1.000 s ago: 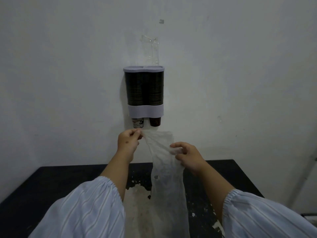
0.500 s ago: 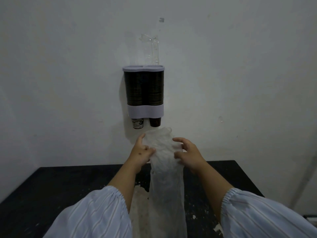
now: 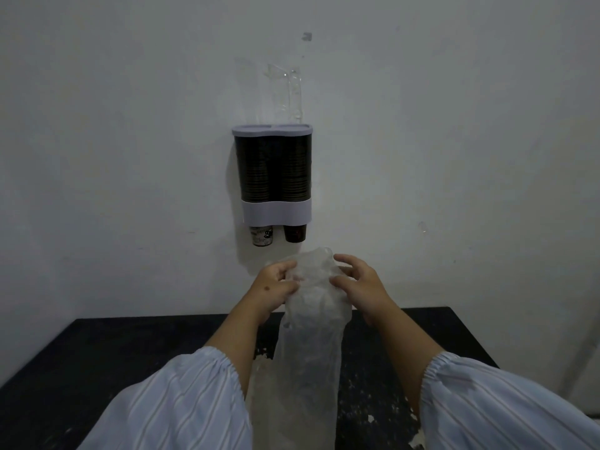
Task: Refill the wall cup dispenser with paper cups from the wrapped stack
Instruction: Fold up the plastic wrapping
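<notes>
The wrap point(image 3: 311, 336) hangs in front of the person, a long clear plastic sleeve that runs from its bunched top just under the dispenser point(image 3: 274, 177) down past the near edge of the view. It looks slack and mostly see-through; whether any cups remain inside it is hard to tell in this dim light.

The left hand point(image 3: 276, 289) sits on the left side of the top, its fingers point(image 3: 287, 269) curled and pinching a fold of the plastic. The right hand point(image 3: 360, 285) sits on the right side, fingers half spread, thumb and fingertips pressing the film.

Up on the wall point(image 3: 130, 157), the dispenser shows two dark columns of cups point(image 3: 272, 170) behind its clear front, filled to just under the lid, with one cup point(image 3: 261, 235) poking out below on the left and another on the right. So the refill looks close to done, and the hands appear to be gathering up the wrap.

Below lies the dark worktop point(image 3: 113, 368), speckled with pale patches near the middle.

The risks: thin film slips, so a loose pinch could drop the sleeve, and any cups left inside would spill onto the worktop. Raising the bunched top could also knock the two exposed cups and tug one loose.
</notes>
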### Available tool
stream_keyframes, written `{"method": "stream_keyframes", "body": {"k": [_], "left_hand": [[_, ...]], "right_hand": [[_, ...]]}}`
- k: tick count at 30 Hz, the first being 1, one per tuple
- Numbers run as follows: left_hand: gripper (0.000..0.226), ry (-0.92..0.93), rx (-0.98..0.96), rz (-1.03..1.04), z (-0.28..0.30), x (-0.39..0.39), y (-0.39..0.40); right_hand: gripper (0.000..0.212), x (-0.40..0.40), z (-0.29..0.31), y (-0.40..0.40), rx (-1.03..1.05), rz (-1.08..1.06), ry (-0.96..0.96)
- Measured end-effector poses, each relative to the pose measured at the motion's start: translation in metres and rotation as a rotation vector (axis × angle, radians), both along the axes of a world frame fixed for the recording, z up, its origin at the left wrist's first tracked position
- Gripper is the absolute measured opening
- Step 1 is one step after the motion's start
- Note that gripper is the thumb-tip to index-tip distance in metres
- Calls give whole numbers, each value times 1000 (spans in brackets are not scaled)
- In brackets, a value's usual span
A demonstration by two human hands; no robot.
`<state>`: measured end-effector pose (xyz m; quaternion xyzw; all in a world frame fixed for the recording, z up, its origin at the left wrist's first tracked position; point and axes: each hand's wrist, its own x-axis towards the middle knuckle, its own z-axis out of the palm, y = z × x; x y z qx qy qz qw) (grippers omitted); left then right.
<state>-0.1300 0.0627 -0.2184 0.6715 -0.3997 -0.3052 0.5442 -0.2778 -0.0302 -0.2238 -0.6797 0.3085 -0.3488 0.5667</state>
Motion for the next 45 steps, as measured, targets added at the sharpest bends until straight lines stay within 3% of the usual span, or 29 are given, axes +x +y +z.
{"method": "stream_keyframes", "body": {"k": [8,12,18,21,23,25,30,33,35,39,45], "left_hand": [[58,-49,23,17,-1,8,-3],[48,-93,19,37,-2,9,-4],[21,-87,-55,121,0,7,-9],[13,-69,-89,165,2,4,-12],[18,-71,-93,188,1,5,-12],[22,-59,-81,188,0,7,-13],[27,-48,-59,184,-5,8,-15],[23,68,-33,139,-6,6,-13],[42,136,9,41,-6,7,-9],[80,56,129,-132,-8,6,-4],[76,172,12,-18,-9,3,-7]], "right_hand": [[29,7,-2,-8,-38,-31,35],[30,9,-1,-9,-12,-31,-17],[70,8,-2,-10,-59,35,64],[50,9,-3,-10,-116,53,103],[25,9,-4,-11,-176,61,93],[15,10,-4,-13,-203,36,97],[27,14,-6,-15,-118,-1,131],[21,15,-7,-15,-98,-31,110],[9,14,-6,-13,-57,-50,61],[27,13,-7,-14,-65,-95,57],[29,9,-7,-9,33,27,36]]}}
